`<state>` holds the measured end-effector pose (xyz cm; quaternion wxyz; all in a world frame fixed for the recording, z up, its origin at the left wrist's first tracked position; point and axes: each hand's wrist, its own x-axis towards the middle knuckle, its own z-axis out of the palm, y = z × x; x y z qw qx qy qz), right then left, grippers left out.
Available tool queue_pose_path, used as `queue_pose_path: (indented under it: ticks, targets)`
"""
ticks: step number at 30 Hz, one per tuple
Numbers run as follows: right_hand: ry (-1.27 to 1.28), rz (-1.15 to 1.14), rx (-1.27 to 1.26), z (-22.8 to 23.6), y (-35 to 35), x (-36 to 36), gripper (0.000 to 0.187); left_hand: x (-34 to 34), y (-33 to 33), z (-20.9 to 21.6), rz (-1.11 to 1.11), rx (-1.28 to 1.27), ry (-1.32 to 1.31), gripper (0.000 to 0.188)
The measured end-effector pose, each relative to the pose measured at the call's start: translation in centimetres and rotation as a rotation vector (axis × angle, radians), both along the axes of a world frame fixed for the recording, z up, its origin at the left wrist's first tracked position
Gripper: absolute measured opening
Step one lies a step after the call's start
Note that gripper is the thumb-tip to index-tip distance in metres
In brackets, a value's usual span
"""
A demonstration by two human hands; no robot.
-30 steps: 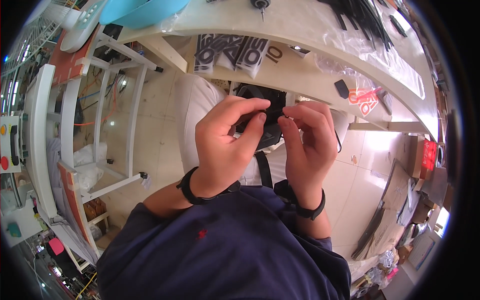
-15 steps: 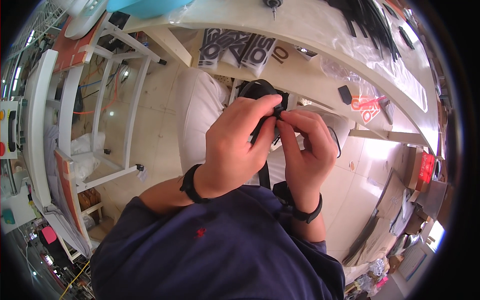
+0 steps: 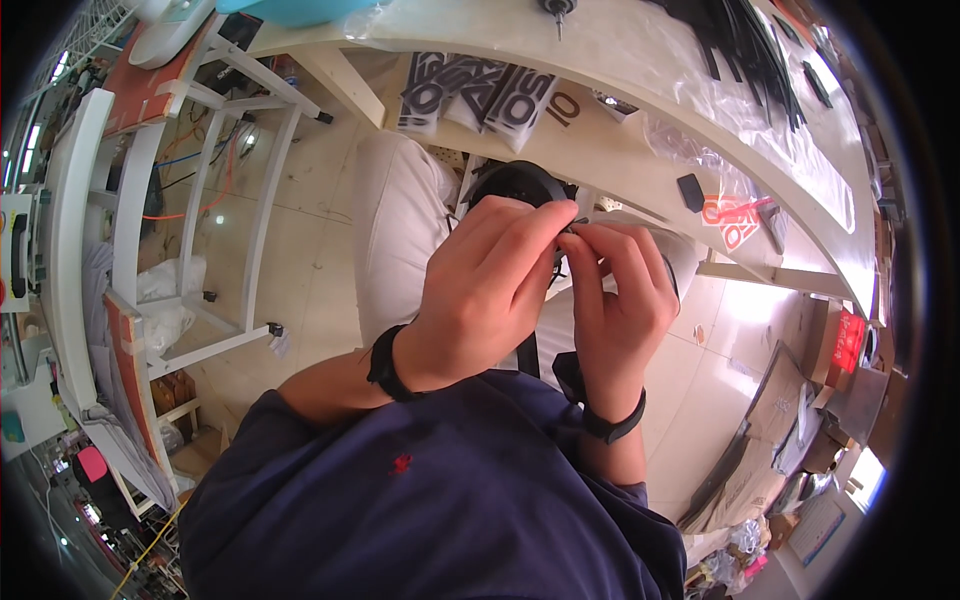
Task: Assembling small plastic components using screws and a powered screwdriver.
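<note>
I count two wristbands (image 3: 386,368), one black item (image 3: 515,182). Left hand (image 3: 485,290) and right hand (image 3: 628,290), curled inward, pinch one dark piece (image 3: 569,229).

Left hand (image 3: 490,290) and right hand (image 3: 630,295) adjoin, fingertips (image 3: 566,209) close together. The right thumb (image 3: 586,275) opposes the index finger (image 3: 612,238); both forearms (image 3: 325,388) angle inward.

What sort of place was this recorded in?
Probably a small workshop or factory: black strips and a black tool with a metal tip lie on the worktable, with printed packets on a shelf below.
</note>
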<state>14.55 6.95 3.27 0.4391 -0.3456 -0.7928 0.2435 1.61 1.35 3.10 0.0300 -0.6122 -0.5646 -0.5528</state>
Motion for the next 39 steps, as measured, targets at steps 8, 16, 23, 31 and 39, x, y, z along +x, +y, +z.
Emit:
queue_pose_path:
  ticks: [8,16,23,31,39]
  targets:
    - [0.207,0.043,-0.174,0.0,-0.5,-0.5,0.020,0.0,-0.6,0.0,0.038,-0.158,-0.170,0.032]
    - [-0.025,0.085,0.136,-0.4,1.0,-0.2,0.020,-0.5,-0.2,-0.3,0.013,-0.114,-0.097,0.031]
    - [-0.055,0.159,0.221,-0.2,1.9,-0.6,0.022,-0.8,0.0,-0.2,0.020,-0.122,-0.130,0.030]
    - [-0.122,0.118,0.049,1.6,3.7,-1.4,0.008,-2.2,-0.1,-0.9,-0.094,-0.283,-0.402,0.030]
    - [-0.376,-0.005,0.006,5.9,17.5,-8.1,0.045,-6.1,-0.2,-2.3,-0.340,-0.381,-1.367,0.031]
